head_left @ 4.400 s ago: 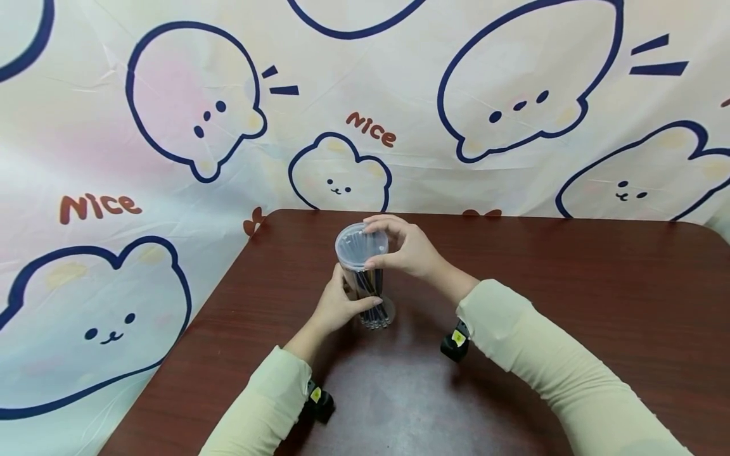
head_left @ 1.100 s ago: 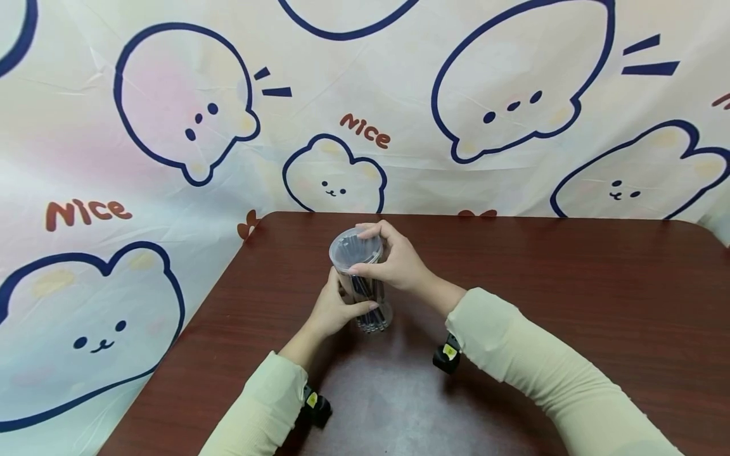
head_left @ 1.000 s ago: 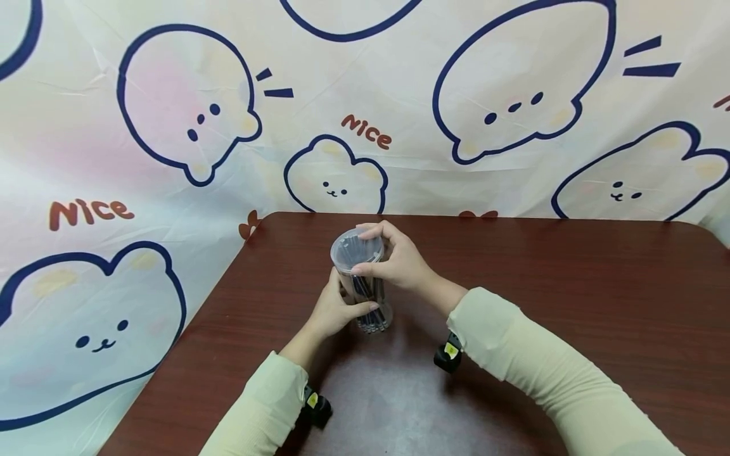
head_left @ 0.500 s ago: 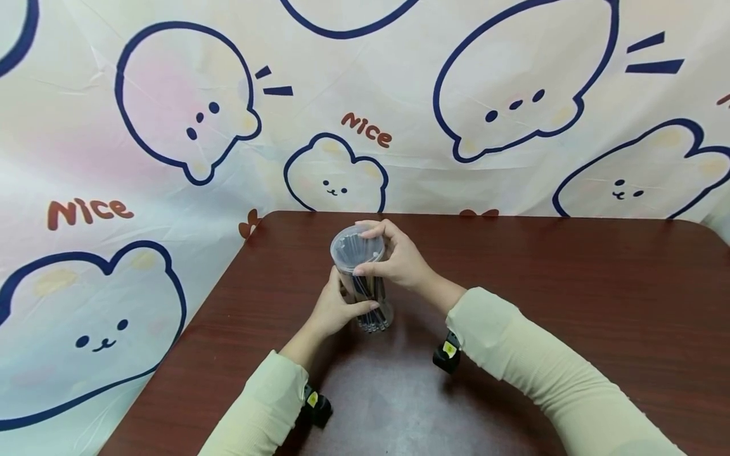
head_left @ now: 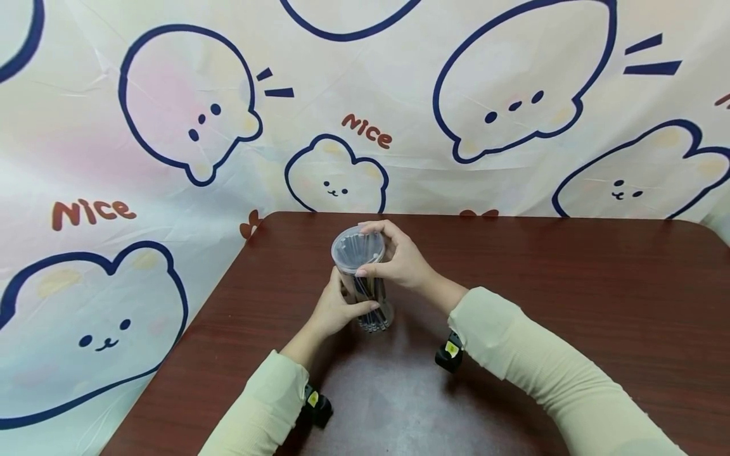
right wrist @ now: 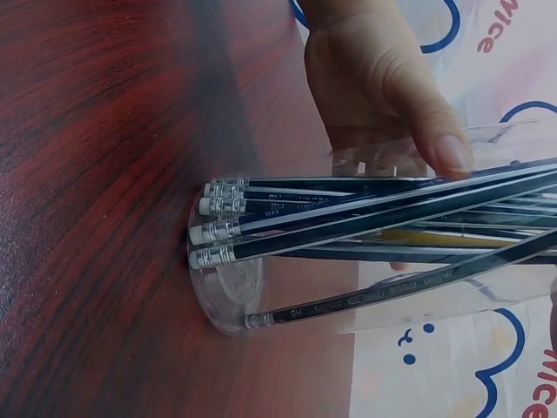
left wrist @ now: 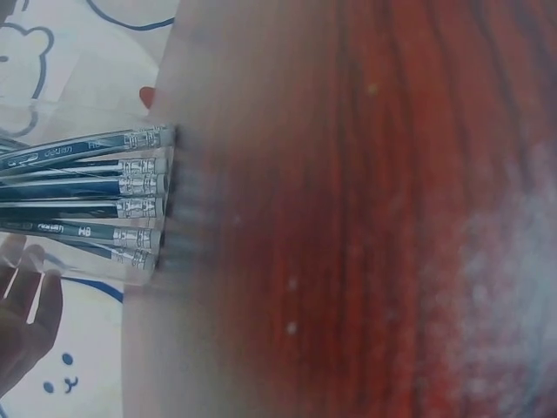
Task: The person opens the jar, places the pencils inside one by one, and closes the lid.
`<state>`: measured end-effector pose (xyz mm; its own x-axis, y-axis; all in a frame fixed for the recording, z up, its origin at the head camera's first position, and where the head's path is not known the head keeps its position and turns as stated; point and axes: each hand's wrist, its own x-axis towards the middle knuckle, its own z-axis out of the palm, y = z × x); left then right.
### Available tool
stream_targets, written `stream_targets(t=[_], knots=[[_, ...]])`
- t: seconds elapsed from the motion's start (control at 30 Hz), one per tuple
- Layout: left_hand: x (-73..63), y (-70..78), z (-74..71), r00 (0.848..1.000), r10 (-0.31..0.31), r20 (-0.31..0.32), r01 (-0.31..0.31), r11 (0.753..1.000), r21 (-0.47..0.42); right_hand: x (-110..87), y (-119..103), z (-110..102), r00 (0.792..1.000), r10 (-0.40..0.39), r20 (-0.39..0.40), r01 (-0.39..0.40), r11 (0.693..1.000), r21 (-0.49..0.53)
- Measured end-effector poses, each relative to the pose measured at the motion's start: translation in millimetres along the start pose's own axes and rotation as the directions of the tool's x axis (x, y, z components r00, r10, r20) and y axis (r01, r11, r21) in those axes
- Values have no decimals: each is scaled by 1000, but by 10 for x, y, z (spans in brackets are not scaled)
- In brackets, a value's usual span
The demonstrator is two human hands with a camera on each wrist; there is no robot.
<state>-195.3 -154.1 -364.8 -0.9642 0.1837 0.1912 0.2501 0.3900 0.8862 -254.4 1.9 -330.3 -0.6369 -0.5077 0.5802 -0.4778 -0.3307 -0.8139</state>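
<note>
A clear plastic tub [head_left: 389,314] of dark pencils [head_left: 373,320] stands upright on the table. Its translucent round lid [head_left: 355,251] is on top. My left hand [head_left: 332,308] grips the tub's side low down, thumb across the front. At the top, my right hand [head_left: 406,258] holds the lid's rim between thumb and fingers. In the right wrist view the pencils [right wrist: 331,228] lean inside with their eraser ends down, and the left thumb presses the tub wall. The left wrist view shows the pencils [left wrist: 78,185] through the wall, with fingertips at the edge.
The dark red-brown wooden table [head_left: 547,297] extends broadly to the right. A cartoon-printed cloth [head_left: 502,183] hangs behind its far edge and along its left. Black wrist cameras [head_left: 448,354] sit below both sleeves.
The left hand keeps its hold on the tub. My right thumb and fingers have shifted slightly along the lid's rim. The head view has moved a little.
</note>
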Motion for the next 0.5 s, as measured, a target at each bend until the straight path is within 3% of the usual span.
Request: stream_targets(t=[0.23,0.5], knots=[[-2,-8,7,1000,0,-6,0,1000,13,-23,-20,3,1000,-3,-29,1,999,-51],[-2,4,-1,1000,11,9,-11,1000,-22,-35,-283,223,986,-34,-161,-12,961,-275]])
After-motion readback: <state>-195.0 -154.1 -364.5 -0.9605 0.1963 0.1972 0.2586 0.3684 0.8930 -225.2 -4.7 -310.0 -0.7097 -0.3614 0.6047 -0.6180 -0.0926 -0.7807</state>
